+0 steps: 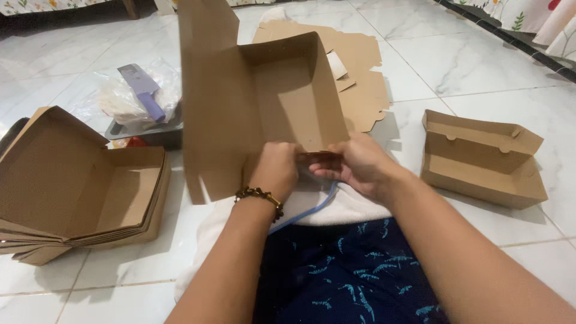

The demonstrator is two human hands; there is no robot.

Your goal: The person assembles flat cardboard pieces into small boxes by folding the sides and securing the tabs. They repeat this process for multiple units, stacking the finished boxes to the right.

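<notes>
A brown cardboard box point(282, 102) stands half-folded in front of me, its lid flap raised at the left and its tray open toward me. My left hand point(275, 170), with a beaded bracelet on the wrist, pinches the box's near edge. My right hand point(354, 163) grips the same near edge just to the right, fingers curled over it. Both hands rest above my lap, which is covered by white cloth and dark blue patterned fabric.
A stack of nested open boxes point(78, 186) lies at the left. One folded box point(480, 157) sits at the right. Flat cardboard blanks point(360, 72) lie behind. A metal tray point(147, 129) holds a plastic bag and a purple-handled cleaver point(143, 90). White marble tiles cover the floor.
</notes>
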